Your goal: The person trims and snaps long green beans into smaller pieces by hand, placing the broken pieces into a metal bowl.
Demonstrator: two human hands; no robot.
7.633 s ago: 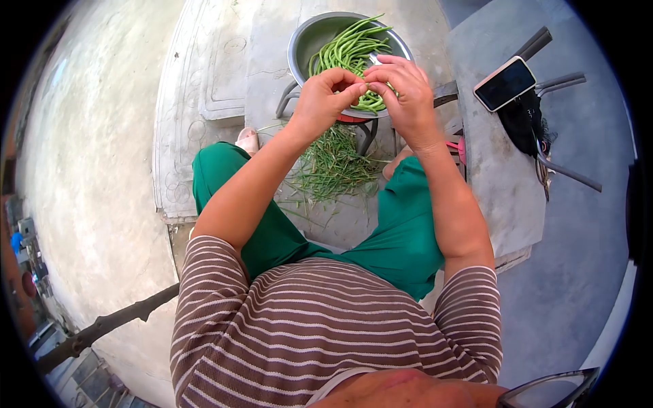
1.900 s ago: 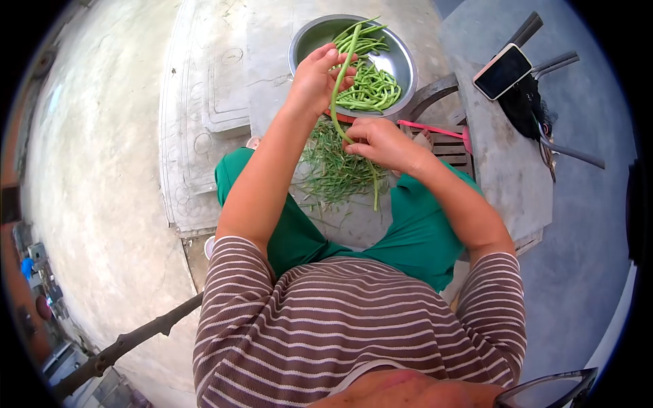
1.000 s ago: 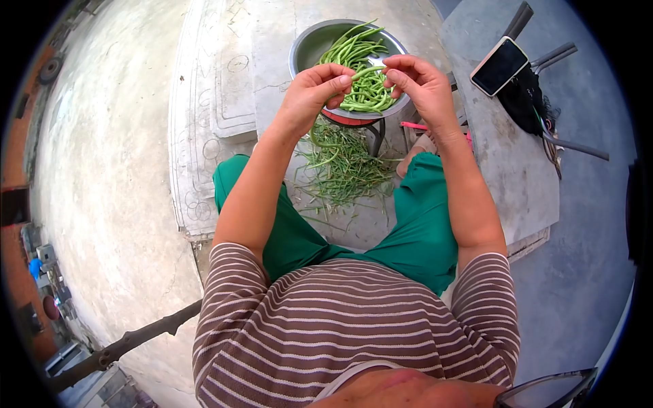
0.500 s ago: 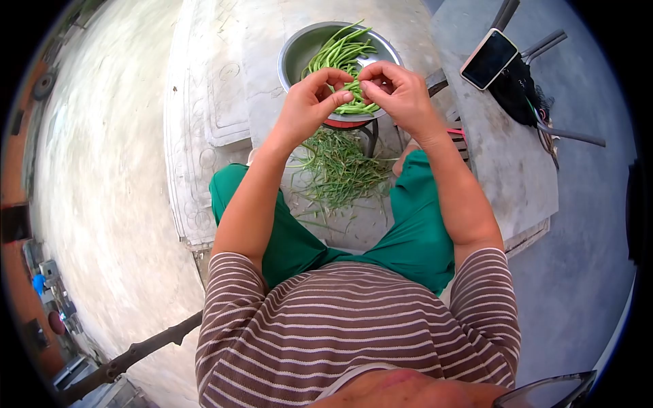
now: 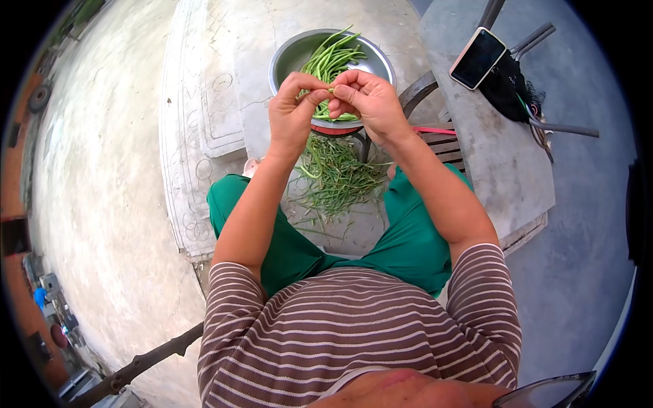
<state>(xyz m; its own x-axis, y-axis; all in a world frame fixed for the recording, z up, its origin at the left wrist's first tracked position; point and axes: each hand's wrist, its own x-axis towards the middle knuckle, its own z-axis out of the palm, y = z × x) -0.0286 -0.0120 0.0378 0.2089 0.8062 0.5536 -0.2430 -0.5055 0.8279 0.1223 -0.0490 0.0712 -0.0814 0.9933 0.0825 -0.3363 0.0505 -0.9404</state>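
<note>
My left hand [image 5: 291, 115] and my right hand [image 5: 374, 105] meet above the near side of a metal bowl [image 5: 284, 62]. Thumb and forefinger of each are pinched together at a short piece of green bean [image 5: 331, 90], most of which the fingers cover. Inside the bowl lies a pile of long green beans [image 5: 333, 58], partly hidden behind my hands. The bowl rests on a low stand with a reddish top [image 5: 338, 130]. On the ground beneath, between my knees, is a heap of thin green scraps [image 5: 343, 173].
A phone [image 5: 478, 58] leans on a black bag [image 5: 505, 88] at the right, beside grey metal legs [image 5: 568, 130]. A stone slab [image 5: 503, 156] lies right of my knee, near a slatted wooden seat [image 5: 442, 144]. A branch [image 5: 146, 360] extends at lower left.
My hands have come closer together, with the fingertips now meeting at the bean. The whole view has shifted slightly, so the bowl and phone appear a little further left.
</note>
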